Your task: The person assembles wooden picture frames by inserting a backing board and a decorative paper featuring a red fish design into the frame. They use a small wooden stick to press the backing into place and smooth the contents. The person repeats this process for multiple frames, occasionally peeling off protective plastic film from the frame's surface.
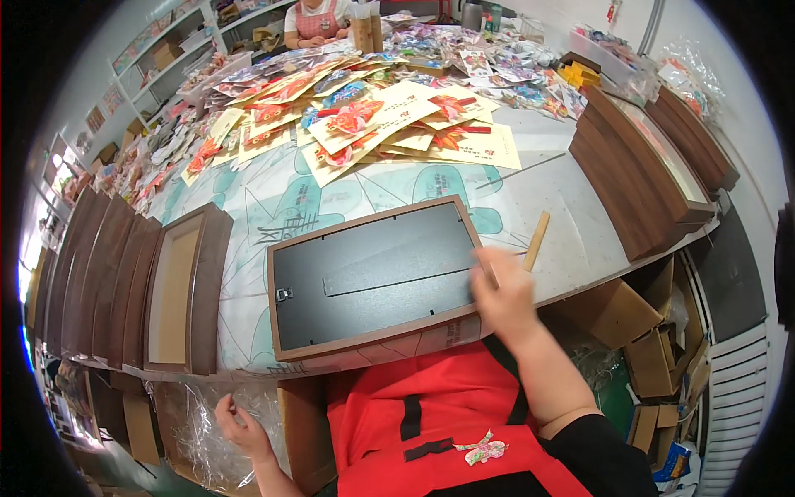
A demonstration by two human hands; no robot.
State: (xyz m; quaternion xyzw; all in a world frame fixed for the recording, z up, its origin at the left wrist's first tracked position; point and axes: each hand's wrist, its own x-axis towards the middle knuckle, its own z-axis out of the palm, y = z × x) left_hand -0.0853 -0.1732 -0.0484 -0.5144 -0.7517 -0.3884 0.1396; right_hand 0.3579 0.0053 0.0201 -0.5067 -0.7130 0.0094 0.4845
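Note:
A picture frame [373, 273] lies back side up on the table in front of me, at a slight slant. It has a brown wooden rim, a dark backing board with a long slot-shaped strip, and a small metal hanger at its left end. My right hand [503, 294] is at the frame's right edge, smeared by motion, so its grip cannot be made out. Down at the lower left, my left hand [244, 431] is away from the frame, its fingers loosely bent and apart, above clear plastic wrap [203, 422] in a cardboard box.
A thin wooden stick [537, 240] lies right of the frame. Brown frames stand in rows at the left [186, 290] and right [629, 178]. Cream cards [406, 124] with red-orange decorations are heaped beyond. A person [317, 23] sits across the table. Cardboard boxes [650, 356] stand below right.

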